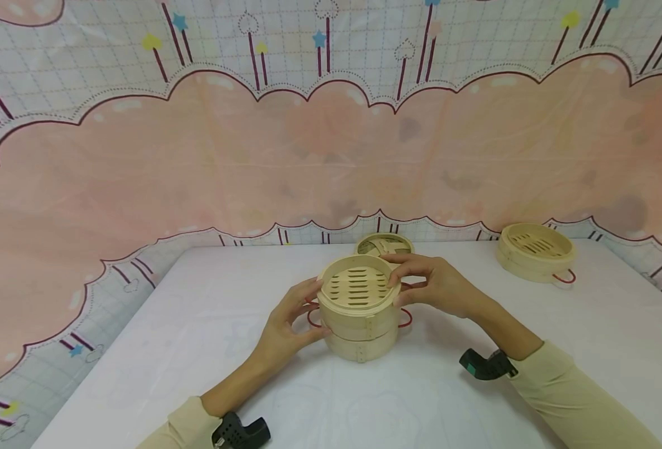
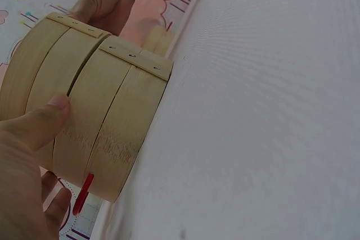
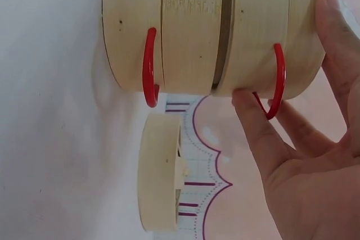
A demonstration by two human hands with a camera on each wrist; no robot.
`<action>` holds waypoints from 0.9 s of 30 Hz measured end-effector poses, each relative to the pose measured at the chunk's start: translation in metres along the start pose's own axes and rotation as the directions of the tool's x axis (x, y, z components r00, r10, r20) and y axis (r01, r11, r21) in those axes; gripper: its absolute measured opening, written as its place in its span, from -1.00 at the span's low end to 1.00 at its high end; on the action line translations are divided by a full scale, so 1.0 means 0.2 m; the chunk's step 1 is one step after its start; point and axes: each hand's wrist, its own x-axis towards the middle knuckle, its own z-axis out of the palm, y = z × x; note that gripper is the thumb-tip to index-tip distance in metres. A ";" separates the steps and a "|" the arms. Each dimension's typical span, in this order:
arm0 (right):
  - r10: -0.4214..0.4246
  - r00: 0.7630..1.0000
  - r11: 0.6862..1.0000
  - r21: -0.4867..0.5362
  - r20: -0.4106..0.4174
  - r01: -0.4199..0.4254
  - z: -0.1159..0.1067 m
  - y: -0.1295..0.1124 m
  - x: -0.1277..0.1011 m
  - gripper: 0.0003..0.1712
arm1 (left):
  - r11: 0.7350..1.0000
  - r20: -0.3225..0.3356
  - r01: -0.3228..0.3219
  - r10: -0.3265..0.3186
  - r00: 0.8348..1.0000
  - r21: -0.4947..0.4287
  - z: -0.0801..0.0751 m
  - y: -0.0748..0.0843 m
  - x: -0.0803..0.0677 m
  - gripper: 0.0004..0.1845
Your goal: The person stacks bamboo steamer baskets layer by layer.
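Note:
In the head view a bamboo steamer basket (image 1: 361, 321) with a slatted base sits on top of a lower bamboo steamer basket (image 1: 359, 349), both with red side handles. My left hand (image 1: 292, 318) grips the upper basket's left side. Its thumb lies by the seam between the tiers in the left wrist view. On the opposite side my right hand (image 1: 434, 284) holds the upper basket, with fingers around a red handle (image 3: 279, 82) in the right wrist view. A dark gap shows between the tiers in both wrist views.
Behind the stack stands a round bamboo piece (image 1: 384, 243) with crossed strips inside, partly hidden. Another bamboo steamer basket (image 1: 535, 252) with a red handle is at the back right. A white tabletop (image 1: 196, 299) meets a patterned cloth backdrop (image 1: 308, 156).

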 end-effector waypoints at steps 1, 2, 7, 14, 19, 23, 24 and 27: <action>-0.004 1.000 1.000 -0.003 0.003 0.004 0.00 0.00 0.00 -0.75 | 1.000 0.000 0.002 -0.002 1.000 0.000 0.00 0.00 0.00 -0.13; -0.009 1.000 1.000 -0.005 0.008 0.009 0.00 0.00 0.00 -0.75 | 1.000 -0.001 0.005 -0.005 1.000 -0.002 0.00 0.00 0.00 -0.13; -0.027 0.999 1.000 -0.011 0.047 0.028 -0.01 0.01 0.00 -0.75 | 1.000 -0.002 0.012 -0.012 1.000 -0.003 0.00 0.00 -0.01 -0.13; -0.015 0.997 1.000 -0.014 0.073 0.016 -0.03 0.03 0.00 -0.61 | 1.000 -0.001 0.005 -0.005 1.000 0.015 0.00 0.03 0.00 -0.12; 0.004 0.996 0.999 0.035 0.090 -0.007 -0.04 0.04 -0.01 -0.51 | 0.999 0.000 0.020 -0.020 1.000 0.029 0.01 0.12 0.02 -0.17; -0.005 0.996 0.996 0.091 0.093 -0.003 -0.05 0.07 -0.01 -0.49 | 0.991 -0.028 0.004 0.000 1.000 0.131 0.01 0.18 0.03 -0.22; -0.009 0.996 0.995 0.100 0.091 -0.001 -0.05 0.08 -0.01 -0.49 | 0.985 -0.039 -0.009 0.016 0.999 0.169 0.02 0.20 0.03 -0.23; -0.020 0.996 0.994 0.109 0.088 0.010 -0.05 0.10 -0.01 -0.52 | 0.964 -0.064 -0.040 0.058 0.996 0.262 0.03 0.22 0.03 -0.28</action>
